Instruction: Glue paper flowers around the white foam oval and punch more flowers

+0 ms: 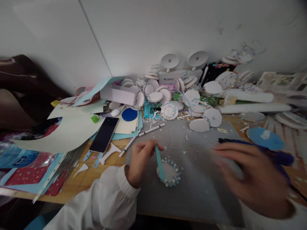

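My left hand (144, 161) is closed, thumb and forefinger pinching the upper end of a narrow teal paper strip (160, 164). The strip's lower end lies over a small white disc (169, 174) edged with tiny blue and white pieces, flat on the grey mat (192, 198). To the right, my right hand (251, 175) is smeared by motion above the mat. Something pale shows below its fingers, too blurred to name. Behind that hand lies a blue-purple tool (283, 157) with a dark cord, partly hidden.
White discs (155, 96), many trimmed with coloured bits, crowd the back. A phone (104, 134), a blue disc (129, 114) and white sticks (152, 129) lie left of the mat's middle. Paper sheets (69, 134) cover the far left; a light-blue disc (265, 138) lies right.
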The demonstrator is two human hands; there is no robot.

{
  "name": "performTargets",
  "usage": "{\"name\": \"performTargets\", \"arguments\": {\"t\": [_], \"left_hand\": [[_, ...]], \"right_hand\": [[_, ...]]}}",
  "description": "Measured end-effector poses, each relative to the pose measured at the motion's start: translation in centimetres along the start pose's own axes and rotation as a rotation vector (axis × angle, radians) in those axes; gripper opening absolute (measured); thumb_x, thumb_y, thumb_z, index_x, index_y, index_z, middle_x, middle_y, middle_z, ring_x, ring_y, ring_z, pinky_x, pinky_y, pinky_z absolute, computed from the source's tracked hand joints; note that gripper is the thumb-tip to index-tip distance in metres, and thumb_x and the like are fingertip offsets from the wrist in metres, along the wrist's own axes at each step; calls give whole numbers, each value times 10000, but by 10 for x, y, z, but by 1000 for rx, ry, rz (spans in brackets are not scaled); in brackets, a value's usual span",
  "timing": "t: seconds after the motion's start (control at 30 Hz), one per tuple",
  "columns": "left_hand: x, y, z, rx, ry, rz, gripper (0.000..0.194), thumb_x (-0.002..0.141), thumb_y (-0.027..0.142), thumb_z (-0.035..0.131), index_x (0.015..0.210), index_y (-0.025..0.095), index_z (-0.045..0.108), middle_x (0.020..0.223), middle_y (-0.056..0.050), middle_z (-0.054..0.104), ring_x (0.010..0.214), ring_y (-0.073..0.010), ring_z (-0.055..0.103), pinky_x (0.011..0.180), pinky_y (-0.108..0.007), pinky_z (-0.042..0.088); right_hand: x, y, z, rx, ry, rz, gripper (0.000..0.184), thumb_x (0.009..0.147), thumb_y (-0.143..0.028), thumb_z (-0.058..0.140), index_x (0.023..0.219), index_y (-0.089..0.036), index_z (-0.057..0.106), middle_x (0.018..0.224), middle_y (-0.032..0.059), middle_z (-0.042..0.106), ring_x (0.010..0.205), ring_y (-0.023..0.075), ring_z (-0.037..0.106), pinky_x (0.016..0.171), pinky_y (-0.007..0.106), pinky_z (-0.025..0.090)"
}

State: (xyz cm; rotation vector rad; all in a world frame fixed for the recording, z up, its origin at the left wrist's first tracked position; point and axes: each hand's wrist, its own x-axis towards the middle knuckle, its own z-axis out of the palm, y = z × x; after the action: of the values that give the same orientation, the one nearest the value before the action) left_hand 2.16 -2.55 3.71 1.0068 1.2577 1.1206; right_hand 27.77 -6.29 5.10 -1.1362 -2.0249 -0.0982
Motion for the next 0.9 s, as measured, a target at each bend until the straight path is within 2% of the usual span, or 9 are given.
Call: {"name": "performTargets", "arguments": {"t": [0.1,0.27,0.37,0.43,0.53,0.6,0.67,0.77,0.9], "left_hand": [[-8,11,12,-26,25,-21,313,754,329,587,515,138,655,427,54,327,454,-81,291,474,-233,250],[-14,23,23,6,10,0,361,691,349,609,430,164,443,470,45,351,500,-88,326,506,-233,288],[-15,26,21,165,-38,13,387,755,412,552,466,168,470,489,22,424,537,-117,401,556,-252,344],[-19,24,15,306,-80,72,378,818,423,489,566,161,592,610,-24,584,669,-166,526,700,-296,413],[-26,12,2,567,-132,253,355,786,425,571,1002,168,687,1018,-92,674,1001,-255,559,945,-414,378],[-29,0,-7,758,-189,372,622,651,452,714,1187,153,611,1159,-132,622,1085,-303,519,967,-464,375],[-29,-12,-13,880,-261,459,744,562,480,782,1205,156,596,1194,-142,604,1111,-324,502,960,-480,381],[-20,-23,-15,909,-374,552,670,563,558,780,1109,195,642,1125,-109,647,1075,-304,529,943,-461,379],[-1,-24,-11,814,-536,642,677,523,606,788,1028,180,641,1003,-98,687,954,-274,577,860,-416,384]], "right_hand": [[33,-32,42,55,-83,-433,307,820,-150,641,1120,-133,579,996,127,667,945,227,622,821,364,537],[54,-48,60,80,-19,-626,251,920,-96,396,979,-77,639,923,133,710,884,219,658,786,345,559],[50,-38,59,122,17,-621,238,907,-90,407,976,-100,635,915,132,717,898,217,669,793,341,562],[43,-30,60,247,38,-456,216,877,-79,459,1014,-141,614,940,116,715,906,203,672,781,334,566],[31,-21,67,474,147,3,221,825,-66,568,982,-218,601,910,59,715,842,181,686,746,320,566],[24,-17,74,655,180,310,141,838,-128,604,927,-236,592,854,31,713,749,166,689,687,303,563],[18,-13,79,843,128,525,41,868,-231,599,900,-229,574,805,20,705,666,151,674,624,283,548],[12,-9,85,983,39,660,147,877,-345,591,886,-205,547,734,17,680,612,143,642,581,275,522],[10,-10,87,1031,-65,692,211,877,-388,578,875,-183,527,687,18,648,571,133,597,542,267,493]]}}
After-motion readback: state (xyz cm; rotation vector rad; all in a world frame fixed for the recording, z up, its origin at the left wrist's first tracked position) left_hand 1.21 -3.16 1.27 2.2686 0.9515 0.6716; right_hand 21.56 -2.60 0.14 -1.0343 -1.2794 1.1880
